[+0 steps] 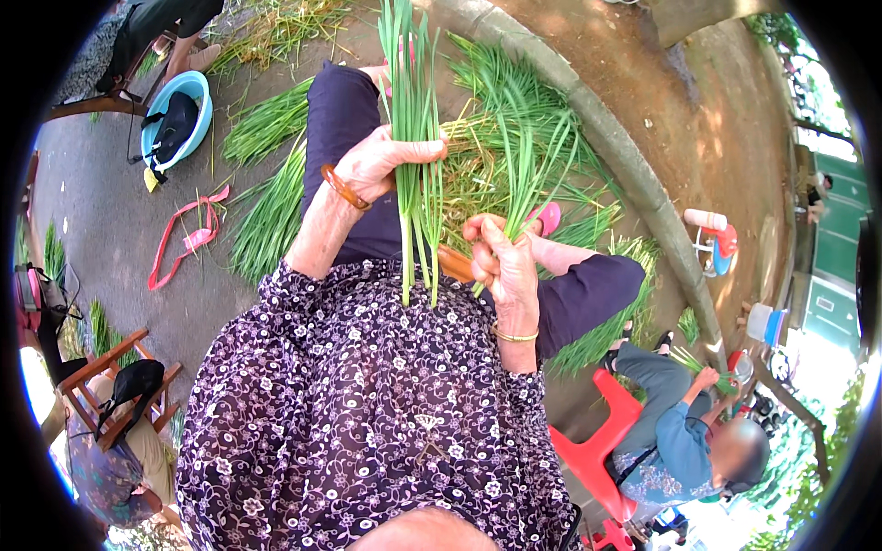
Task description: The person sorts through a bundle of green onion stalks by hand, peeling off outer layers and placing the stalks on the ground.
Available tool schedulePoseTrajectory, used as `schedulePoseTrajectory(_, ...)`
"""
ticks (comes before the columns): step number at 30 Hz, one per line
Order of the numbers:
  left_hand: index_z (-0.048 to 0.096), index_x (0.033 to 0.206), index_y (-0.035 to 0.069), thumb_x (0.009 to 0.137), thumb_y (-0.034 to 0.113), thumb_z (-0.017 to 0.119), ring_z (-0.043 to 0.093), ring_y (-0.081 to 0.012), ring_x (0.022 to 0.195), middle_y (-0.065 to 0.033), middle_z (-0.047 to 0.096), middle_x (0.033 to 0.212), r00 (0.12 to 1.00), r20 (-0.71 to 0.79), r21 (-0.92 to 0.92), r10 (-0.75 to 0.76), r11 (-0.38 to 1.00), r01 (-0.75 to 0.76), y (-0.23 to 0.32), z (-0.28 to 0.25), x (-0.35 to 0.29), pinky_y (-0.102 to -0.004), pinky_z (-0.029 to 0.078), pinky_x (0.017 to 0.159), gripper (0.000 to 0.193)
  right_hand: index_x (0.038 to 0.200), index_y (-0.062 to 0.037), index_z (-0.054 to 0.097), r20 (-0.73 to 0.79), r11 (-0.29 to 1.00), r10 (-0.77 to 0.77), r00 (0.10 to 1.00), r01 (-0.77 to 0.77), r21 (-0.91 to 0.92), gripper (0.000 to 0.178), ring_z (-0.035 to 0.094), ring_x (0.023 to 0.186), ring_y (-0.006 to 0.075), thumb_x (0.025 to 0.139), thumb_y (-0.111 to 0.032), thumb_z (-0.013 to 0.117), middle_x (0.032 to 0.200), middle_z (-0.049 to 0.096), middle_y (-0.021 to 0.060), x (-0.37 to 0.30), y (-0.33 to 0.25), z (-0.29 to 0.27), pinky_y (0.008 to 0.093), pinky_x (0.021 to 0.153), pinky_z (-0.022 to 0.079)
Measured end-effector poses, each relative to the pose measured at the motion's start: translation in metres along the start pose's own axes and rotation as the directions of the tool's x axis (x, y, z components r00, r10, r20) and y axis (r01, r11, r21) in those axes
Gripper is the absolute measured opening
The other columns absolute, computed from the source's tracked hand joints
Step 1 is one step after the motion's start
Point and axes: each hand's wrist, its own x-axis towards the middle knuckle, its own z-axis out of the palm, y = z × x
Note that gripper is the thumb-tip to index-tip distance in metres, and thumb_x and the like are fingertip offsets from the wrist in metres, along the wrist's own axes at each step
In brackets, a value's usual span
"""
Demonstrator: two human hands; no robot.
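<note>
My left hand [390,161] is closed round a bunch of long green chives [411,96], held upright over my lap. Their leaves reach past the top of the view, and the pale stalk ends hang below my fist. A little lower and to the right, my right hand [508,266] pinches a few chive stalks [525,161] between thumb and fingers. These fan upward and to the right, apart from the left-hand bunch. Between and beyond my knees, a large heap of chives [510,73] spreads on the ground, with yellowed trimmings [469,174] among it.
More chive bundles [271,220] lie left of my knee, near a pink strap [207,230]. A blue basin [197,87] holding a black bag stands far left. A curb [606,119] curves along the right. Another person on a red stool [597,427] holds greens; others sit at left.
</note>
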Motion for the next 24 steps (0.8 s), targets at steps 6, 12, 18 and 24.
schedulePoseTrajectory(6, 0.057, 0.09, 0.004, 0.071, 0.01, 0.065, 0.055, -0.0099, 0.065, -0.0013, 0.057, 0.077, 1.0, -0.007, 0.054, 0.009, 0.999, -0.009, 0.003, 0.002, 0.001, -0.0227, 0.047, 0.056, 0.021, 0.094, 0.0026, 0.055, 0.008, 0.999, 0.031, 0.999, -0.031, -0.037, 0.023, 0.042, 0.042, 0.0072, 0.083, -0.017, 0.053, 0.079, 0.058, 0.0086, 0.003, 0.007, 0.0, 0.0188, 0.035, 0.036)
schedulePoseTrajectory(12, 0.058, 0.09, 0.004, 0.07, 0.01, 0.067, 0.054, -0.008, 0.066, 0.0011, 0.057, 0.078, 0.997, -0.073, 0.106, 0.036, 0.994, -0.028, 0.001, 0.009, 0.001, -0.0213, 0.047, 0.057, 0.022, 0.095, 0.0019, 0.056, 0.069, 0.978, 0.15, 0.986, -0.138, -0.155, 0.025, 0.051, 0.049, 0.0109, 0.081, -0.019, 0.056, 0.072, 0.059, 0.0071, 0.004, 0.006, 0.01, 0.0205, 0.043, 0.042)
schedulePoseTrajectory(18, 0.058, 0.091, 0.004, 0.071, 0.01, 0.067, 0.055, -0.0089, 0.068, 0.0001, 0.057, 0.079, 0.996, -0.068, 0.156, 0.051, 0.987, -0.04, -0.004, 0.009, 0.004, -0.0224, 0.046, 0.059, 0.023, 0.092, 0.0042, 0.056, 0.084, 0.979, 0.147, 0.986, -0.133, -0.156, 0.027, 0.051, 0.05, 0.0108, 0.081, -0.02, 0.056, 0.077, 0.061, 0.0103, 0.003, 0.006, 0.018, 0.0214, 0.045, 0.043)
schedulePoseTrajectory(24, 0.058, 0.091, 0.004, 0.07, 0.011, 0.068, 0.055, -0.009, 0.067, 0.0, 0.057, 0.079, 0.995, -0.065, 0.168, 0.069, 0.984, -0.057, -0.003, 0.015, 0.003, -0.0219, 0.046, 0.059, 0.024, 0.093, 0.004, 0.054, 0.136, 0.979, 0.184, 0.973, -0.169, -0.117, 0.029, 0.056, 0.055, 0.015, 0.081, -0.021, 0.056, 0.075, 0.059, 0.0113, 0.006, 0.006, 0.02, 0.0236, 0.046, 0.045)
